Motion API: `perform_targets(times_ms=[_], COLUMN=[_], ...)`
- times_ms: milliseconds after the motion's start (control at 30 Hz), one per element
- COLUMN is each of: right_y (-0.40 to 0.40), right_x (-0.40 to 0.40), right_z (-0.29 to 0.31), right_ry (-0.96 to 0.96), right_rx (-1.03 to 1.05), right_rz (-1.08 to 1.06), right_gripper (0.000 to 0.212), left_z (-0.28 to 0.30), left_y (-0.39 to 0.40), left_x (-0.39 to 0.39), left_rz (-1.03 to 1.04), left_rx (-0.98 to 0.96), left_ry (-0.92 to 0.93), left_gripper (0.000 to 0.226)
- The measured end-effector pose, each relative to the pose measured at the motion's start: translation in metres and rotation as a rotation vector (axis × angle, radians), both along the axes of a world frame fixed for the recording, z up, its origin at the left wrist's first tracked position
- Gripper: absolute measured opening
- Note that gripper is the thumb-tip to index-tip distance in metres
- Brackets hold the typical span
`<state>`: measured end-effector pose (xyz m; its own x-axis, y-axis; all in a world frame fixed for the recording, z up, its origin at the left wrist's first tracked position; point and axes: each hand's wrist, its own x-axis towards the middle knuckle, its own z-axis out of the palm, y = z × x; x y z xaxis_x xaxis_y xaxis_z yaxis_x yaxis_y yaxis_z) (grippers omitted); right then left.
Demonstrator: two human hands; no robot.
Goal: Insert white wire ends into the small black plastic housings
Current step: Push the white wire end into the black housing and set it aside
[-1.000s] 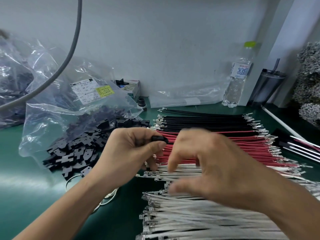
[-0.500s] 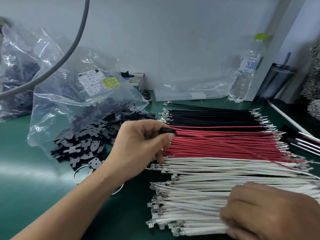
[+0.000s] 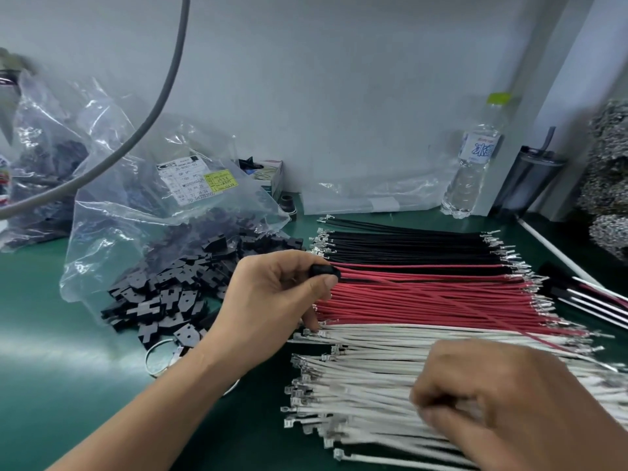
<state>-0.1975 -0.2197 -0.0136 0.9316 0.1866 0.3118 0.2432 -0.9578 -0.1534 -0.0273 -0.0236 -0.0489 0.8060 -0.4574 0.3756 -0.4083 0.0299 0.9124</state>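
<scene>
Housing staged, wire pick in progress

Left hand pinches one housing between thumb and forefinger, held up over the red wires, probably so its opening faces the incoming terminal. Right hand is curled down in the white wires just below it, apparently singling one out; too blurred to confirm a grip. Spare housings lie left of the left hand.

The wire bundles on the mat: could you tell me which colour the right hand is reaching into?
The white wires, the batch nearest the camera; the right hand rests on them.
</scene>
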Motion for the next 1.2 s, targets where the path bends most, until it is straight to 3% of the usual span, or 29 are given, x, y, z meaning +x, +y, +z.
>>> perform_targets(times_ms=[233,400,800,967,1100,1200], right_y=[-0.018,-0.017,-0.016,-0.015,-0.012,-0.007], right_x=[0.039,0.052,0.045,0.047,0.05,0.05], right_z=[0.028,0.022,-0.001,-0.004,-0.009,-0.012], right_ry=[-0.01,-0.216,-0.384,-0.392,-0.333,-0.304], right_rx=[0.383,0.449,0.325,0.374,0.618,0.529], right_rz=[-0.014,-0.032,-0.112,-0.084,0.011,0.008], right_gripper=[0.006,0.012,0.007,0.009,0.006,0.006], left_z=[0.004,0.009,0.012,0.013,0.013,0.014], left_y=[0.002,0.005,0.001,-0.001,-0.001,0.0], left_x=[0.001,-0.001,-0.009,-0.013,-0.013,-0.012], left_rz=[-0.028,-0.138,-0.136,-0.153,-0.196,-0.187], left_rx=[-0.032,-0.112,-0.108,-0.082,-0.036,0.057], left_ry=[0.035,0.128,0.208,0.189,0.123,0.013], left_gripper=[0.013,0.019,0.021,0.02,0.015,0.013])
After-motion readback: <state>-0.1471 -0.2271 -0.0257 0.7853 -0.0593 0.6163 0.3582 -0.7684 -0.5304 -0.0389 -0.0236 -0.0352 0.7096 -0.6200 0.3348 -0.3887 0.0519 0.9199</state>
